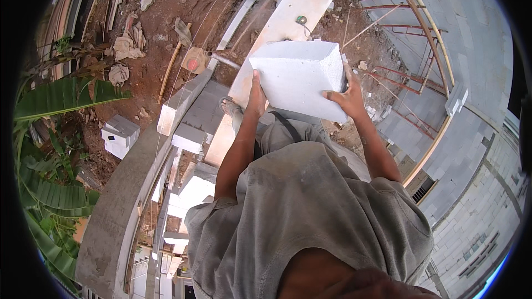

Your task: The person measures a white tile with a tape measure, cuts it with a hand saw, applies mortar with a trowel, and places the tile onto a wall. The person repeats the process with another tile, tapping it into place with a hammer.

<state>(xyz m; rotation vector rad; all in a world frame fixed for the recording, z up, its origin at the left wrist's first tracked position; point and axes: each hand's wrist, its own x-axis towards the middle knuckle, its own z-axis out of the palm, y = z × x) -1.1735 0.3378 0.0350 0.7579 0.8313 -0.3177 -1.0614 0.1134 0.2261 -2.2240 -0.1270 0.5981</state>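
Observation:
Held out in front of me is a large white lightweight concrete block (302,80), its long face turned toward me. My left hand (257,93) presses against its left end, thumb up along the near edge. On the right end, my right hand (348,95) grips it, thumb on the near face and the other fingers behind the edge, partly hidden. Below the block runs a pale plank (221,138), with my sandalled foot (228,105) on it. A small green round tool (301,20), perhaps a tape measure, lies on the plank beyond the block.
More white blocks (189,137) sit along the wall at my left, and a wrapped bundle of blocks (120,135) lies on the ground lower down. Rusty scaffold frames (402,80) and a bamboo pole (429,152) stand at right beside a grey block wall (471,39). Banana leaves (72,98) edge the left.

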